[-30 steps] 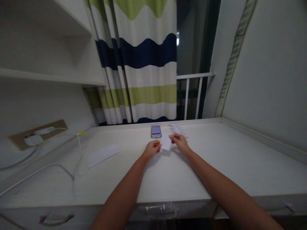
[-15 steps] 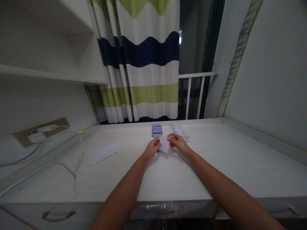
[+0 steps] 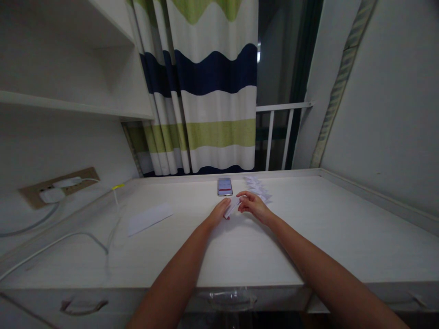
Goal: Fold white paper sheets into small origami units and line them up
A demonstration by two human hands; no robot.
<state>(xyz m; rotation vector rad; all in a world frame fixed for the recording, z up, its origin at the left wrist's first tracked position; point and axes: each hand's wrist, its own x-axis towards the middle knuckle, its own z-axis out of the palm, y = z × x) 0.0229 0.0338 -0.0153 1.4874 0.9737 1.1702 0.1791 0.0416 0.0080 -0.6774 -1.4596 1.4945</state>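
A small folded piece of white paper [image 3: 232, 207] is held above the desk, tilted and seen partly edge-on. My left hand [image 3: 218, 213] is closed on its left side, with the thumb along the top. At the paper's upper right edge, my right hand [image 3: 252, 204] has its fingers curled in a pinch; the exact contact is small and hard to see. Just behind the hands lies a phone [image 3: 225, 187] with its screen lit. Several folded white paper pieces [image 3: 255, 186] with pointed ends lie in a row beyond my right hand.
White sheets or strips of paper [image 3: 150, 219] lie on the left of the white desk [image 3: 247, 260]. A white cable [image 3: 82, 234] runs across the desk's left end from a wall socket strip [image 3: 60, 185]. A curtain [image 3: 219, 109] hangs behind, and a shelf [image 3: 75, 107] juts out upper left.
The folded paper has turned from facing me broadly to a narrow, tilted view. My left fingers have shifted around it; my right hand has barely moved.
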